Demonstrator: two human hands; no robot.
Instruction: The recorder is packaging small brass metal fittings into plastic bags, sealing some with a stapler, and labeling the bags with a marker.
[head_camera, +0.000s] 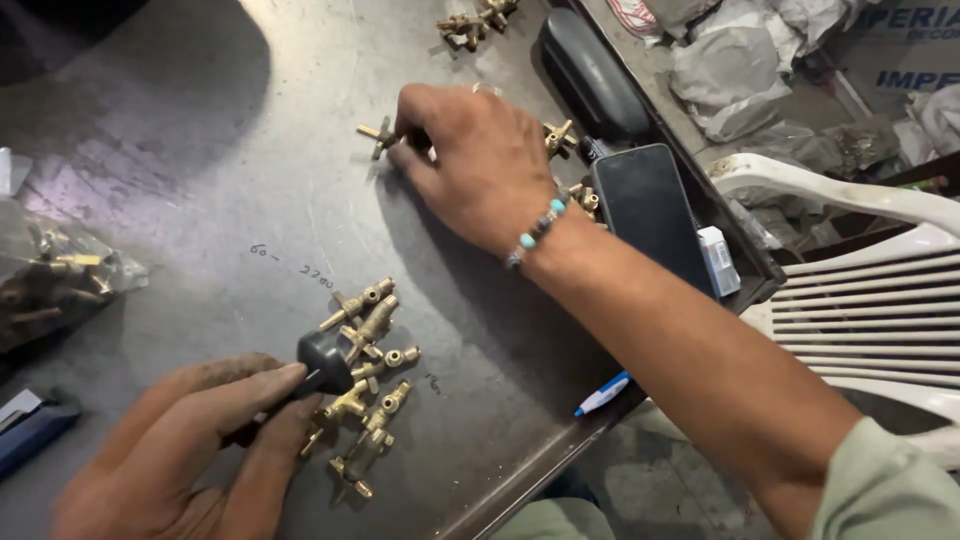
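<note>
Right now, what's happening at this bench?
A person works at a dark metal table with both bare hands. The left hand grips a black-handled tool, its head resting against a pile of small brass fittings. The right hand, wearing a beaded bracelet, reaches across and pinches a single brass fitting farther up the table. More fittings lie beside a black phone and in a plastic bag at the left edge.
</note>
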